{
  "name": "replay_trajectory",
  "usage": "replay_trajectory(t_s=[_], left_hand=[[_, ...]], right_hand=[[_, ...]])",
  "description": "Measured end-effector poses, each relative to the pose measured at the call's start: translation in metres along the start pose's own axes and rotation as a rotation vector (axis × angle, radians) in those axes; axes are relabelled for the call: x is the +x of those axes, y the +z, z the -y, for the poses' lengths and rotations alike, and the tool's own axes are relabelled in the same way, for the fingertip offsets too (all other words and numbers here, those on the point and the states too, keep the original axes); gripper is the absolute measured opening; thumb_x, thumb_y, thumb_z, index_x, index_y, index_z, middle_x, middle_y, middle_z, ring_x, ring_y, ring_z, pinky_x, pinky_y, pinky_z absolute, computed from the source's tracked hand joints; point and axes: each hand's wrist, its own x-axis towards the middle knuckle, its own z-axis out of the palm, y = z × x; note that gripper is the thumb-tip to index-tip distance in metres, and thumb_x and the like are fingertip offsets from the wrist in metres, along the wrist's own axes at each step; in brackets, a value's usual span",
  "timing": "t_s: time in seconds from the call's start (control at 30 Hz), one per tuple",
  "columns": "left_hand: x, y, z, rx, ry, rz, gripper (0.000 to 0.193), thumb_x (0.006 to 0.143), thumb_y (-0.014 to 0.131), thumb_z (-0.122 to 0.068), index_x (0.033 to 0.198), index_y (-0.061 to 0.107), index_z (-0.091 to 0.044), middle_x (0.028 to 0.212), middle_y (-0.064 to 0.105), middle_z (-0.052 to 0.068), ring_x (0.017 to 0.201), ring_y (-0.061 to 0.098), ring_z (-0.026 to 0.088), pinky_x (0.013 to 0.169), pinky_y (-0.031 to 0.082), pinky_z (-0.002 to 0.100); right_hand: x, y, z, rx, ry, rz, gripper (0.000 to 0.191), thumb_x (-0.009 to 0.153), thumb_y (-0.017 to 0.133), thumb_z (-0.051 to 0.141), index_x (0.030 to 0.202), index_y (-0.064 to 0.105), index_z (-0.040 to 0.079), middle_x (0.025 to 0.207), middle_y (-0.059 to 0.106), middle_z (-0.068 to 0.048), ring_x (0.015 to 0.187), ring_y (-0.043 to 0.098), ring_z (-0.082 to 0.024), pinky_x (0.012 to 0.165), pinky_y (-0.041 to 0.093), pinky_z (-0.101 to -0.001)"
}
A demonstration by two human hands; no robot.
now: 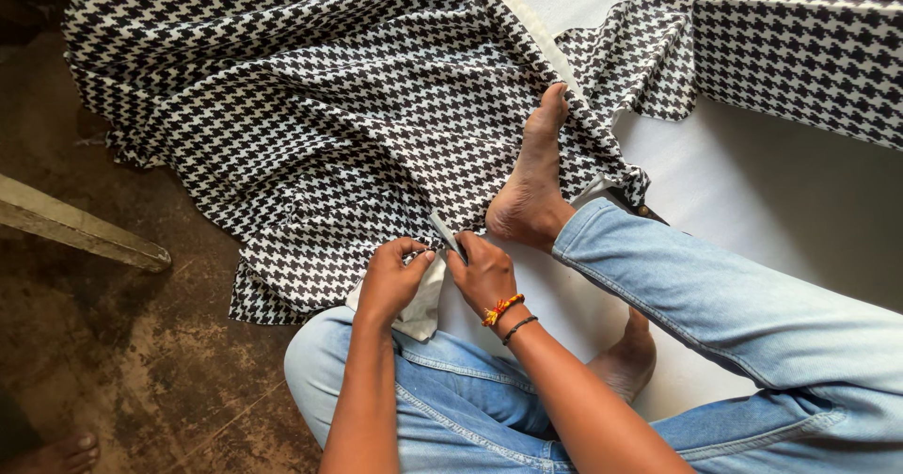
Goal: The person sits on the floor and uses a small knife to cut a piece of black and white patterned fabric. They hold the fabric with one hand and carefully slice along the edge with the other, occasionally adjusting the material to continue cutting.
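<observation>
My left hand [393, 275] pinched the cloth [310, 107] edge; right hand [483, 272] gripped a blade [444, 233], foot [531, 178] pinning cloth.

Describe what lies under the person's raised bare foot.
The foot presses on black-and-white houndstooth fabric, over a white sheet. Whatever lies beneath the fabric is hidden.

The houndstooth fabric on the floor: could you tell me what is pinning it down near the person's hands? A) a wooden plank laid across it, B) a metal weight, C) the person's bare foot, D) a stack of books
C: the person's bare foot rests on the black-and-white houndstooth fabric, just above where the left hand and right hand work at its edge with a small blade-like tool.
</observation>
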Motion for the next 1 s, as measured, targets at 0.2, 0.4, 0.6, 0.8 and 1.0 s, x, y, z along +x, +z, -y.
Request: replay_trajectory(t_s=[0.2,0.4,0.6,0.8,1.0], left_hand=[[0.002,-0.001,-0.002,0.007,-0.107,-0.04,0.022,0.088,0.071,-0.027,0.095,0.078,-0.007,0.086,0.078,0.008,0.077,0.07,0.017,0.072,0.052,0.034],[0.003,0.001,-0.002,-0.019,-0.172,-0.024,0.02,0.089,0.072,-0.026,0.096,0.078,-0.008,0.085,0.078,0.008,0.076,0.069,0.017,0.072,0.053,0.034],[0.002,0.0,-0.004,-0.048,-0.126,-0.015,0.018,0.089,0.072,-0.024,0.095,0.077,-0.008,0.085,0.078,0.008,0.075,0.069,0.017,0.073,0.053,0.033],[-0.002,-0.002,-0.009,-0.005,-0.126,-0.011,0.018,0.088,0.071,-0.023,0.093,0.078,-0.007,0.082,0.077,0.006,0.074,0.068,0.015,0.071,0.051,0.031],[-0.003,0.002,0.0,-0.041,-0.001,-0.031,0.019,0.086,0.072,-0.021,0.093,0.077,-0.004,0.079,0.075,0.004,0.067,0.062,0.01,0.064,0.048,0.028]], right_hand=[[0.006,-0.007,-0.004,0.25,0.17,0.02,0.025,0.085,0.075,0.024,0.101,0.073,0.006,0.089,0.078,-0.014,0.079,0.077,-0.025,0.071,0.059,-0.0357],[0.001,-0.006,-0.006,0.214,0.075,-0.005,0.024,0.086,0.075,0.022,0.103,0.073,0.005,0.09,0.077,-0.015,0.08,0.076,-0.028,0.071,0.058,-0.0362],[0.001,-0.006,-0.005,0.125,0.024,0.01,0.022,0.086,0.075,0.021,0.101,0.072,0.005,0.088,0.075,-0.015,0.076,0.074,-0.03,0.068,0.057,-0.038],[0.002,-0.003,-0.005,0.087,-0.047,-0.029,0.02,0.085,0.074,0.019,0.1,0.071,0.006,0.085,0.073,-0.016,0.076,0.072,-0.033,0.067,0.055,-0.0407],[0.005,-0.003,-0.011,0.046,-0.107,0.057,0.015,0.091,0.073,0.02,0.099,0.069,0.008,0.084,0.072,-0.015,0.077,0.071,-0.035,0.068,0.054,-0.0431]])
